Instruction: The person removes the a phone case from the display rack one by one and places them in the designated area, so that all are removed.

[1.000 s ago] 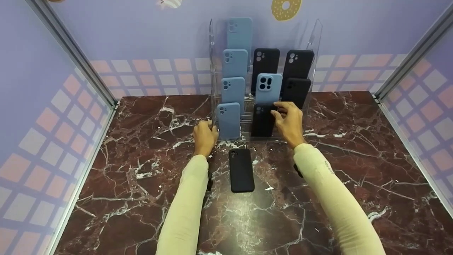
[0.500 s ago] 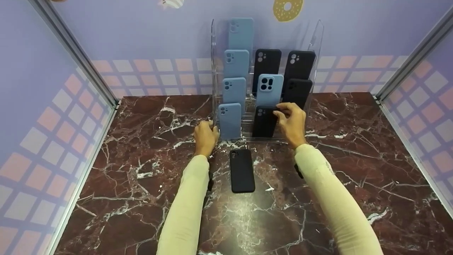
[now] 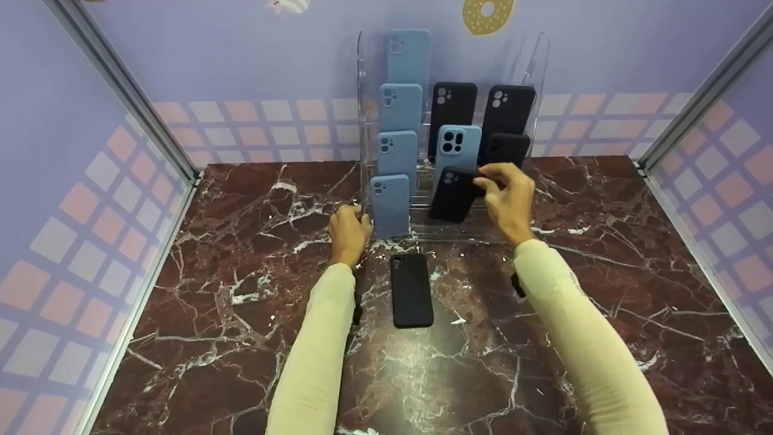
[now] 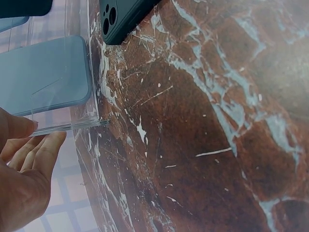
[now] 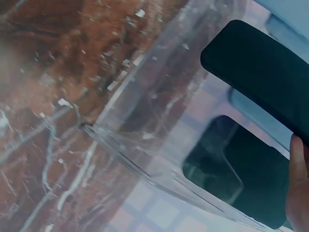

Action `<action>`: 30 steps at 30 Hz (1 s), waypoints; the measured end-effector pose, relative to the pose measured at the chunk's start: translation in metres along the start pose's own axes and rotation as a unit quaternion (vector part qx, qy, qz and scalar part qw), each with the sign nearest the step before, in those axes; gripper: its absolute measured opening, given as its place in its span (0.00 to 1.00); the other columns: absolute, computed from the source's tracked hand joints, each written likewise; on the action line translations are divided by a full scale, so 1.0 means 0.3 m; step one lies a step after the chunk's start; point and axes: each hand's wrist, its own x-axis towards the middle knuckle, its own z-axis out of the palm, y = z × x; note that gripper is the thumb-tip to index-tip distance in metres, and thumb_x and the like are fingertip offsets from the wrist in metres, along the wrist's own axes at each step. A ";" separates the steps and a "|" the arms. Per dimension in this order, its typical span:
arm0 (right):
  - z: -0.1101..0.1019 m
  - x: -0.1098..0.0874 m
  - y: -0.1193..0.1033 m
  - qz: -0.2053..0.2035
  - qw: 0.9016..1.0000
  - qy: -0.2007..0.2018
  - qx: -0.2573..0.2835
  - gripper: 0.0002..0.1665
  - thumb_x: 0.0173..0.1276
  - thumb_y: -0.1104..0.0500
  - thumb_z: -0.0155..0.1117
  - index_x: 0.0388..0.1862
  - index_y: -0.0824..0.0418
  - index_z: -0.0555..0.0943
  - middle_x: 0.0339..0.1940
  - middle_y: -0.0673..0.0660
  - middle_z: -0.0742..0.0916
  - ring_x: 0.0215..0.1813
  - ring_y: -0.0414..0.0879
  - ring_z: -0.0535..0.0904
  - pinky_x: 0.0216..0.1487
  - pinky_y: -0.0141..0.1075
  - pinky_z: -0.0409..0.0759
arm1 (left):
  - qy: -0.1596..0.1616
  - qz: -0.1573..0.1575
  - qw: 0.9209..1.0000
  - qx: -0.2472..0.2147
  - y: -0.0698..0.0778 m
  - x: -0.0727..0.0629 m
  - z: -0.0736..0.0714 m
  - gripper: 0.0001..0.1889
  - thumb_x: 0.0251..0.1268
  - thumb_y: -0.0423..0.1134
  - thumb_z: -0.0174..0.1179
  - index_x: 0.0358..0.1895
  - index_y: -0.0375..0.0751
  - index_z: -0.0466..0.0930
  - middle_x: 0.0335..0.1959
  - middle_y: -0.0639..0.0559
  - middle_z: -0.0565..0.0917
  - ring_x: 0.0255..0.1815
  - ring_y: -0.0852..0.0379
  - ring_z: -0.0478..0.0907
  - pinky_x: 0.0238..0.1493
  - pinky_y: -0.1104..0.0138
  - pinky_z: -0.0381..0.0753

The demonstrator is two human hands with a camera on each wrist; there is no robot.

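My right hand (image 3: 508,196) pinches a black phone case (image 3: 454,198) by its upper right edge. That case leans to the right, in front of a light blue phone case (image 3: 457,158) with a large camera cutout. In the right wrist view the held case (image 5: 263,72) hangs above the clear display stand's front lip, its lower end apart from it. My left hand (image 3: 350,232) grips the clear stand's left side panel, thumb and fingers either side of the edge (image 4: 67,128). A second black phone case (image 3: 412,291) lies flat on the table before the stand.
The tiered stand holds a left column of blue phone cases (image 3: 391,208). Farther back are black ones in the middle (image 3: 452,112) and at the right (image 3: 512,109). Panelled walls (image 3: 259,54) enclose the marble-patterned table (image 3: 241,338).
My right hand has drawn the black phone case up and to the right out of the stand's bottom tier, tilting it. The left hand keeps its place on the side panel.
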 end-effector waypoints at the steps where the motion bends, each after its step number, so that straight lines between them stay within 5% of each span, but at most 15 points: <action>1: -0.006 0.004 -0.007 -0.002 1.000 0.003 0.003 0.06 0.58 0.73 0.75 0.35 0.72 0.86 0.33 0.62 0.90 0.33 0.47 0.86 0.39 0.22 0.78 | 0.000 -0.001 1.000 -0.001 0.000 0.000 0.000 0.13 0.64 0.32 0.66 0.50 0.34 0.88 0.48 0.38 0.88 0.51 0.37 0.84 0.56 0.50 0.79; 10: -0.057 0.016 -0.072 0.003 0.999 -0.005 0.042 0.07 0.57 0.75 0.75 0.35 0.72 0.87 0.32 0.63 0.90 0.30 0.41 0.84 0.36 0.24 0.80 | -0.006 -0.008 1.000 0.000 -0.002 0.003 0.000 0.14 0.64 0.33 0.66 0.51 0.34 0.88 0.49 0.38 0.88 0.51 0.37 0.84 0.55 0.50 0.79; 21: -0.114 -0.021 -0.072 0.019 0.998 -0.065 -0.003 0.08 0.54 0.72 0.78 0.34 0.69 0.89 0.32 0.62 0.90 0.31 0.27 0.81 0.34 0.20 0.76 | -0.003 0.004 1.000 0.009 -0.001 0.000 0.000 0.13 0.65 0.33 0.65 0.51 0.34 0.88 0.47 0.39 0.88 0.50 0.38 0.85 0.55 0.50 0.80; 30: -0.142 -0.064 -0.056 0.071 0.986 -0.141 -0.046 0.07 0.57 0.71 0.77 0.35 0.68 0.89 0.33 0.61 0.91 0.33 0.47 0.87 0.32 0.20 0.76 | -0.003 0.000 1.000 0.008 0.000 -0.001 -0.001 0.13 0.65 0.33 0.65 0.50 0.34 0.88 0.49 0.39 0.88 0.51 0.36 0.84 0.55 0.49 0.79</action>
